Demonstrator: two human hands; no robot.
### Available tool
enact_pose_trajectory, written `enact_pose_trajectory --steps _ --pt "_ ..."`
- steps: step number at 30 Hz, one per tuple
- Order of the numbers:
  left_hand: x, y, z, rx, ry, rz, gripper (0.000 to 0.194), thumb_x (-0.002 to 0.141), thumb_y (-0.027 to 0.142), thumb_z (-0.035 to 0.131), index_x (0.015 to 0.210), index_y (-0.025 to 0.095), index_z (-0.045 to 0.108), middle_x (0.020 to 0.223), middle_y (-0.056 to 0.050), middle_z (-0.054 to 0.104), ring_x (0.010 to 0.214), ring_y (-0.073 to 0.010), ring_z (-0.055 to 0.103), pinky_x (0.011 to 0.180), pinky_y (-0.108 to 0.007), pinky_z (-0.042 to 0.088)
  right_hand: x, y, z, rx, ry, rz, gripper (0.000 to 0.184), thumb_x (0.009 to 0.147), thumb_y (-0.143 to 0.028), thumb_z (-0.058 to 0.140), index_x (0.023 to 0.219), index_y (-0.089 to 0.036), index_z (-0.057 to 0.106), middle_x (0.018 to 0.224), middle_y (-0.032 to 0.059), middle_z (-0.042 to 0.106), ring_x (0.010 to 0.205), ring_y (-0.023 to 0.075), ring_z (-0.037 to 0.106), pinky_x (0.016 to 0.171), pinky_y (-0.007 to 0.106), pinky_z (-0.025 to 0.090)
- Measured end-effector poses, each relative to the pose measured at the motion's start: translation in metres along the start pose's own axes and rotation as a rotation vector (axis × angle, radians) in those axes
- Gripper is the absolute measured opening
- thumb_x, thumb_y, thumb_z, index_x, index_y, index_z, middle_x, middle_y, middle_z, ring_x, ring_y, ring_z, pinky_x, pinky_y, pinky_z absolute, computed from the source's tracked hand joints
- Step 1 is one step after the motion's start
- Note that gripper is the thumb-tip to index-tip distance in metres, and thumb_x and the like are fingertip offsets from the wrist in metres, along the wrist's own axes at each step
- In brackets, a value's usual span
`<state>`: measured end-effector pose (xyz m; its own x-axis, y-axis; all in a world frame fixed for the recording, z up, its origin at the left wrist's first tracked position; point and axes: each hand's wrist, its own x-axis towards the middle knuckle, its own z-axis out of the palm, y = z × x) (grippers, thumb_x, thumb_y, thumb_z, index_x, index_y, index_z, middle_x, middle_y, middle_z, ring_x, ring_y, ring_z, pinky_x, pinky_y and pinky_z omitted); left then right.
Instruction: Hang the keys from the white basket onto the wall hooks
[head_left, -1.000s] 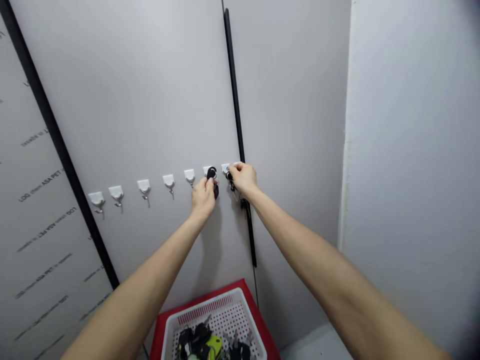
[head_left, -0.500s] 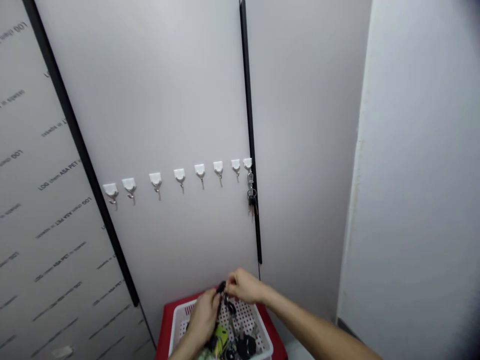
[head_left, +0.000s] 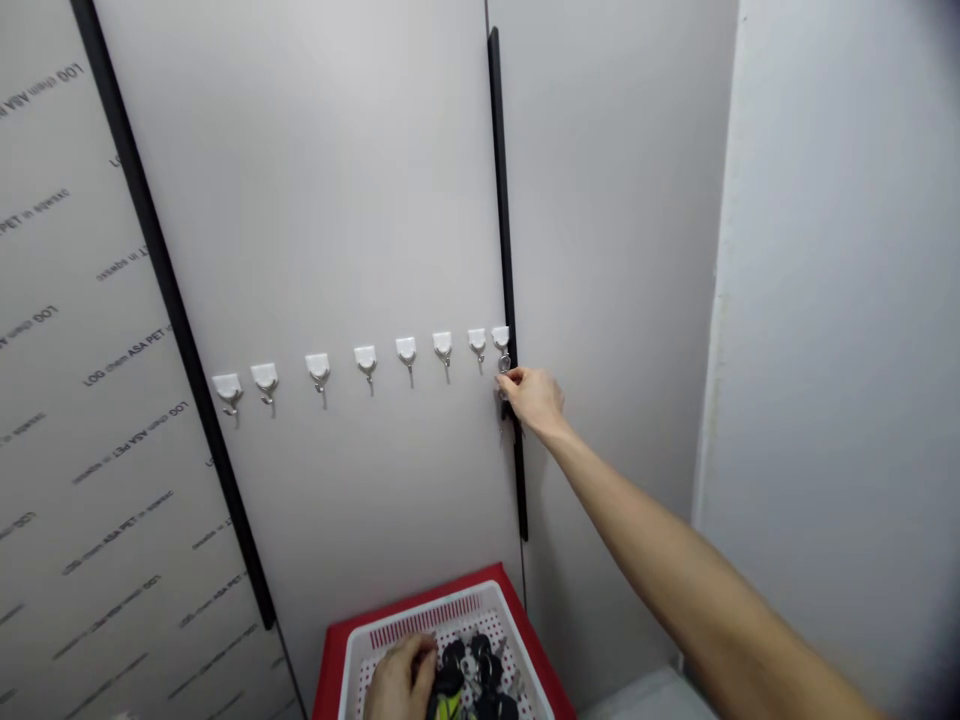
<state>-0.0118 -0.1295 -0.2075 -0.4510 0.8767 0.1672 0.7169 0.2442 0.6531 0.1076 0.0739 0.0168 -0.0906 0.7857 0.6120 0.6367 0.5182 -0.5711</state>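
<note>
My right hand [head_left: 532, 398] is raised to the rightmost white hook [head_left: 500, 338]. Its thumb and forefinger pinch a bunch of keys [head_left: 504, 408] just below the hook, and a metal ring [head_left: 504, 364] shows above the fingers. Whether the ring hangs on the hook is hard to see. Low in the view, my left hand [head_left: 401, 680] has curled fingers over the white plastic basket [head_left: 491, 598]; what they hold, if anything, is hidden. Beside it several black-headed keys [head_left: 480, 665] lie in the basket with a yellow-green item [head_left: 448, 708].
A row of white adhesive hooks [head_left: 365, 358] with bare metal prongs runs left along the grey cabinet door [head_left: 337, 200]. Long black handles [head_left: 501, 200] border the door. The basket stands on a red stool-like surface [head_left: 330, 660]. A pale wall [head_left: 825, 300] rises at right.
My right hand has risen from the basket to the rightmost hook and pinches the keys there. My left hand has moved lower over the basket. The view has shifted slightly.
</note>
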Motion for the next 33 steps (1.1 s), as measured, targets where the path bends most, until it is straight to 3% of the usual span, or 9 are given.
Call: enact_pose_trajectory --steps 4,8,14,17,19,23,28,33 --pt "-0.004 -0.018 0.004 -0.011 0.037 0.012 0.021 0.068 0.023 0.033 0.069 0.018 0.054 0.075 -0.003 0.06 0.074 -0.0122 0.053 0.068 -0.018 0.038 -0.005 -0.003 0.005 -0.17 0.019 0.019 0.03 0.065 -0.043 0.041 0.08 -0.023 0.057 0.074 0.0063 0.06 0.07 0.0191 0.054 0.057 0.028 0.037" --pt "-0.007 -0.028 0.006 -0.046 0.084 -0.013 0.021 0.069 0.023 0.032 0.067 0.018 0.053 0.072 -0.002 0.06 0.069 -0.0118 0.053 0.066 -0.017 0.039 -0.007 -0.003 0.007 -0.203 0.015 0.012 0.03 0.065 -0.042 0.04 0.084 -0.024 0.057 0.076 0.0069 0.06 0.071 0.0197 0.054 0.057 0.029 0.037" --pt "-0.011 -0.026 0.003 -0.077 0.077 -0.018 0.021 0.068 0.022 0.033 0.068 0.017 0.054 0.073 -0.002 0.06 0.071 -0.012 0.053 0.067 -0.017 0.039 0.005 -0.006 0.0 0.014 0.062 0.073 0.024 0.061 -0.033 0.042 0.07 -0.018 0.06 0.065 0.005 0.06 0.062 0.0158 0.054 0.051 0.023 0.036" --pt "-0.012 -0.024 0.0 -0.091 0.054 -0.028 0.021 0.068 0.023 0.034 0.07 0.018 0.054 0.074 -0.002 0.06 0.073 -0.0124 0.053 0.067 -0.018 0.039 0.01 -0.011 -0.013 0.151 0.157 -0.002 0.026 0.06 -0.033 0.042 0.067 -0.015 0.059 0.06 0.0034 0.059 0.056 0.0123 0.052 0.05 0.02 0.035" --pt "-0.013 -0.022 -0.003 -0.104 0.045 -0.042 0.023 0.068 0.025 0.034 0.071 0.017 0.054 0.075 -0.003 0.06 0.073 -0.0128 0.053 0.067 -0.019 0.039 0.005 -0.014 -0.021 0.219 0.141 -0.073 0.026 0.06 -0.033 0.042 0.065 -0.014 0.057 0.056 0.0019 0.056 0.051 0.0098 0.049 0.048 0.019 0.034" --pt "-0.014 -0.021 -0.004 -0.119 0.037 -0.071 0.024 0.067 0.025 0.034 0.073 0.016 0.055 0.077 -0.004 0.06 0.073 -0.0131 0.052 0.067 -0.021 0.038 -0.032 -0.005 -0.015 0.26 -0.154 -0.121 0.017 0.056 -0.028 0.045 0.058 -0.013 0.053 0.047 -0.0016 0.048 0.041 0.0062 0.04 0.042 0.017 0.031" --pt "-0.014 -0.027 -0.002 -0.117 0.028 -0.066 0.023 0.066 0.023 0.035 0.074 0.015 0.055 0.076 -0.003 0.059 0.072 -0.0127 0.051 0.067 -0.022 0.037 -0.108 0.036 0.03 0.239 -0.567 -0.017 0.015 0.058 -0.027 0.042 0.051 -0.014 0.046 0.04 -0.0046 0.039 0.037 0.0056 0.036 0.037 0.017 0.026" --pt "-0.013 -0.029 -0.002 -0.125 0.004 -0.088 0.023 0.066 0.022 0.035 0.073 0.015 0.055 0.074 -0.003 0.058 0.07 -0.0124 0.051 0.065 -0.022 0.036 -0.166 0.061 0.073 0.094 -0.757 -0.117 0.014 0.058 -0.024 0.04 0.054 -0.015 0.05 0.045 -0.0019 0.046 0.043 0.0079 0.041 0.042 0.018 0.027"
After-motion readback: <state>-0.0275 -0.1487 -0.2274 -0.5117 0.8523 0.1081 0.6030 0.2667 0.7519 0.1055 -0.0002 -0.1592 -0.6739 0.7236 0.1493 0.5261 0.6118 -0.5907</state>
